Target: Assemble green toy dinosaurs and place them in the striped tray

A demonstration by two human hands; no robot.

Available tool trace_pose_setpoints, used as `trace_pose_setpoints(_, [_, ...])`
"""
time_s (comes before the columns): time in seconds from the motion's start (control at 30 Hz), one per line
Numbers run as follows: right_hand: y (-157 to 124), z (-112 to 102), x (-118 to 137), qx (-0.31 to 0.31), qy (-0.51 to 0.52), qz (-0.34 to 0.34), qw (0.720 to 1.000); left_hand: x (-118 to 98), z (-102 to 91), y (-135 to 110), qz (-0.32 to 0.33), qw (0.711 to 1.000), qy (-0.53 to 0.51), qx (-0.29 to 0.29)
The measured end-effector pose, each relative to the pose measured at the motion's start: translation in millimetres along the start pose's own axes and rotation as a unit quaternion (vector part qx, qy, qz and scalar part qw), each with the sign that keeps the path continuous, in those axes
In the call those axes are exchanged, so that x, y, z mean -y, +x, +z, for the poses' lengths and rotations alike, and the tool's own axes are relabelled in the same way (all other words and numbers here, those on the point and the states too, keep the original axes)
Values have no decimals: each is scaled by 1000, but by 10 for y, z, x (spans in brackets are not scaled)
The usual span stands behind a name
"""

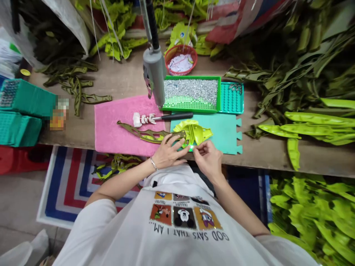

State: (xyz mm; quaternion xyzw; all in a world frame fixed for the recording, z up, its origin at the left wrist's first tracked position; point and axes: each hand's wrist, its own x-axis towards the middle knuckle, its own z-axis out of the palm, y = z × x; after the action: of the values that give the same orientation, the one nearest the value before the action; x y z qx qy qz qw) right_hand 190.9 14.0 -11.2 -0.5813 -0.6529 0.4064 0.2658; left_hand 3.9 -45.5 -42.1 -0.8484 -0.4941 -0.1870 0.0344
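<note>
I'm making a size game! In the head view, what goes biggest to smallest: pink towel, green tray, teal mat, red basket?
Largest: pink towel. Then green tray and teal mat, which look alike, so I can't rank them. Smallest: red basket.

- Lime-green plastic leaf [194, 131]: glossy, ribbed, lying flat on a teal mat [223, 135], at 2 o'clock from the left hand [168, 152].
- Long olive leaf strip [146, 133]: wavy, gold-edged, flat across a pink towel [116, 122], tip toward 9 o'clock, middle under the left hand's spread fingers.
- Tiny glinting bit [191, 147]: too small to identify, pinched by the right hand [208, 159], at the lime leaf's 6 o'clock edge.
</note>
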Motion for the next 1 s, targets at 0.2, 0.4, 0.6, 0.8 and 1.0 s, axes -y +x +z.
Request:
trace_pose_setpoints(0.2, [33,-43,37,14,-25,11,1000,-9,5,25,-39,997,-40,-52])
trace_pose_setpoints(0.4, [19,-50,68,11,-31,4,999,-8,10,15,-45,998,-42,-23])
trace_pose_setpoints(0.6, [16,-48,84,1,-36,-3,999,-18,-2,22,-52,997,-46,-17])
trace_pose_setpoints(0.8, [6,-39,54,0,-47,-1,999,-44,29,43,-83,994,-66,-2])
trace_pose_setpoints(1.0, [8,-43,84,-1,-50,-2,999,-61,-13,33,-63,997,-43,-10])
